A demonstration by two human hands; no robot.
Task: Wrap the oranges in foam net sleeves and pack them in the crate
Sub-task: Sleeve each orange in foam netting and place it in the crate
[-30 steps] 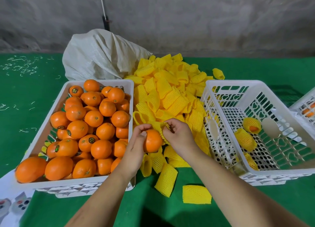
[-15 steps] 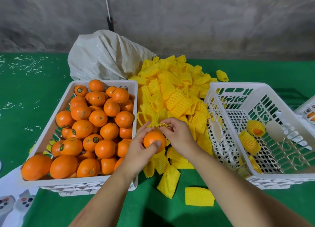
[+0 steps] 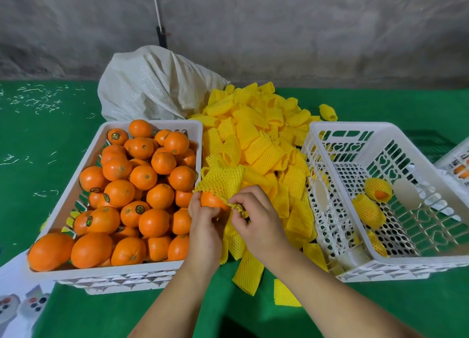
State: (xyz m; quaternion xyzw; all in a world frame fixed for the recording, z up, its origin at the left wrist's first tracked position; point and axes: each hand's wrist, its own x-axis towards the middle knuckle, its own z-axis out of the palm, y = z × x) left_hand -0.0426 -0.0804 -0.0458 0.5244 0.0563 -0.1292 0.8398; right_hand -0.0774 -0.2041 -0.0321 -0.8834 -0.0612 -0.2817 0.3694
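Both hands grip: left (image 3: 205, 226) the orange (image 3: 212, 201), right (image 3: 258, 221) its sleeve (image 3: 223, 180); orange stickers (image 3: 139, 209) unreadable.

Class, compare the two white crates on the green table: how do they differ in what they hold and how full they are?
The left crate is heaped with bare oranges; the right crate holds only a few oranges in yellow foam net sleeves. The left crate's floor is hidden by fruit; the right crate's perforated floor shows. Both are white slotted plastic, flanking the pile of sleeves.
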